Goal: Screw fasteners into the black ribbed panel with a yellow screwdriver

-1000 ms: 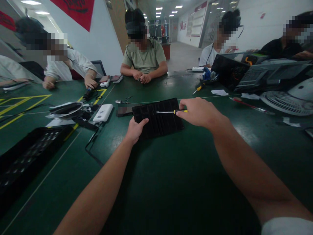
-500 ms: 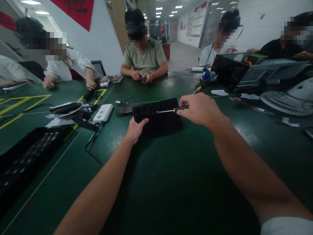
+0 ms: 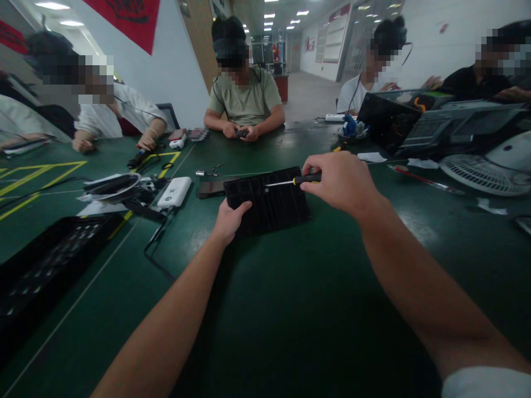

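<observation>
A flat black ribbed panel (image 3: 274, 205) lies on the green table (image 3: 290, 309) in front of me. My left hand (image 3: 229, 220) grips its near left corner, thumb on top. My right hand (image 3: 338, 181) is closed round a small screwdriver (image 3: 290, 182) with a black and yellow handle. The metal shaft points left, and its tip hovers over the panel's upper middle.
A white power bank (image 3: 175, 191), cables and a round part (image 3: 114, 186) lie to the left, with a black tray (image 3: 45, 260) nearer. A white fan grille (image 3: 483, 172) and dark equipment (image 3: 452, 127) stand at the right. Several people sit around the table.
My right hand has lifted slightly and moved up over the panel with the screwdriver. My left hand has kept its hold. A person at the far left has moved their hand.
</observation>
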`<action>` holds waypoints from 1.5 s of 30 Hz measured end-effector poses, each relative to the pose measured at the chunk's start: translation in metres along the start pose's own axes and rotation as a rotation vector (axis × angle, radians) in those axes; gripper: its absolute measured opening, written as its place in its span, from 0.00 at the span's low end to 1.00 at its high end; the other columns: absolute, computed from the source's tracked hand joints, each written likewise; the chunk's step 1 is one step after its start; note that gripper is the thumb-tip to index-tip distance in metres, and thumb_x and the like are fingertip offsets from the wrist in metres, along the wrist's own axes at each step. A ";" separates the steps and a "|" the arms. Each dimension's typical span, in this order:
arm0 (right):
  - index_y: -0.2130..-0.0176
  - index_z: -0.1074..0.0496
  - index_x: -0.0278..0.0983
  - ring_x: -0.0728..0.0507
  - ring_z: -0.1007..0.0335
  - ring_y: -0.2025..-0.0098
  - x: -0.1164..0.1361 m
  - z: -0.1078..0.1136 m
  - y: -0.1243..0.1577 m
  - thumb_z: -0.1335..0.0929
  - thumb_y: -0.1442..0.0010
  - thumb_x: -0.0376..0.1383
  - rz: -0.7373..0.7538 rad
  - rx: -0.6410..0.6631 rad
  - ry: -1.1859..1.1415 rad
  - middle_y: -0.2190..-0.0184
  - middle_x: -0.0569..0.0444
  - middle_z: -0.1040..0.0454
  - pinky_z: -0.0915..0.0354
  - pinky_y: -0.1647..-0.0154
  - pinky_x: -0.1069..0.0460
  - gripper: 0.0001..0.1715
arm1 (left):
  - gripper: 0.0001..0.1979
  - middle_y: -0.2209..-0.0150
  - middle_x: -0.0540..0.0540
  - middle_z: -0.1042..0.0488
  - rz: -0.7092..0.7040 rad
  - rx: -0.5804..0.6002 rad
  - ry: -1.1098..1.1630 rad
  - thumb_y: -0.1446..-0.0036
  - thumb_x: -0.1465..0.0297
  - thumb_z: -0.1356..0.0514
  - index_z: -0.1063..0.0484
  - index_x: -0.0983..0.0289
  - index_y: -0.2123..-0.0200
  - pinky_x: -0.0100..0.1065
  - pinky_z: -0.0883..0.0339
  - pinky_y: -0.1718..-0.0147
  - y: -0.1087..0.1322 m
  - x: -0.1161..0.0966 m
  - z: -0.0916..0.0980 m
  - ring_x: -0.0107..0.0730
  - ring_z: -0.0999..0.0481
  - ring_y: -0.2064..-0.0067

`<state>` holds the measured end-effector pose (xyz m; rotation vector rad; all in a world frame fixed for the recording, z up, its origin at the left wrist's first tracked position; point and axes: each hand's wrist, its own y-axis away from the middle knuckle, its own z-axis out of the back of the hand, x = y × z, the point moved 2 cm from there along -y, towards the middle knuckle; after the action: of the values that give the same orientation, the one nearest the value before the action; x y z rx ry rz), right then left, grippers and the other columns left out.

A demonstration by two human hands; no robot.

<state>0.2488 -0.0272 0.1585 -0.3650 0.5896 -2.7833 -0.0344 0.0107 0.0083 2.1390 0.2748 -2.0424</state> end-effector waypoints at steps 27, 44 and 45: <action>0.56 0.15 0.43 0.36 0.23 0.56 -0.003 -0.003 -0.002 0.23 0.40 0.34 0.098 -0.030 0.049 0.57 0.49 0.15 0.40 0.62 0.45 0.10 | 0.20 0.52 0.57 0.14 -0.005 0.003 0.017 0.50 0.72 0.25 0.21 0.62 0.53 0.58 0.23 0.36 0.000 0.001 0.000 0.47 0.14 0.49; 0.55 0.14 0.44 0.35 0.22 0.55 -0.004 -0.004 -0.003 0.23 0.39 0.35 0.078 0.024 0.047 0.56 0.48 0.15 0.38 0.61 0.44 0.11 | 0.20 0.51 0.59 0.14 0.017 0.018 0.020 0.49 0.72 0.25 0.22 0.61 0.52 0.59 0.22 0.38 0.002 -0.001 -0.001 0.50 0.13 0.47; 0.56 0.14 0.44 0.35 0.22 0.55 -0.004 -0.004 -0.003 0.23 0.39 0.36 0.079 0.023 0.046 0.56 0.49 0.15 0.37 0.61 0.44 0.10 | 0.20 0.51 0.59 0.14 0.017 0.019 0.021 0.48 0.72 0.25 0.22 0.61 0.52 0.59 0.21 0.38 0.002 -0.001 -0.001 0.50 0.13 0.47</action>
<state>0.2508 -0.0221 0.1555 -0.2673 0.5688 -2.7265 -0.0326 0.0089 0.0092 2.1673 0.2410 -2.0224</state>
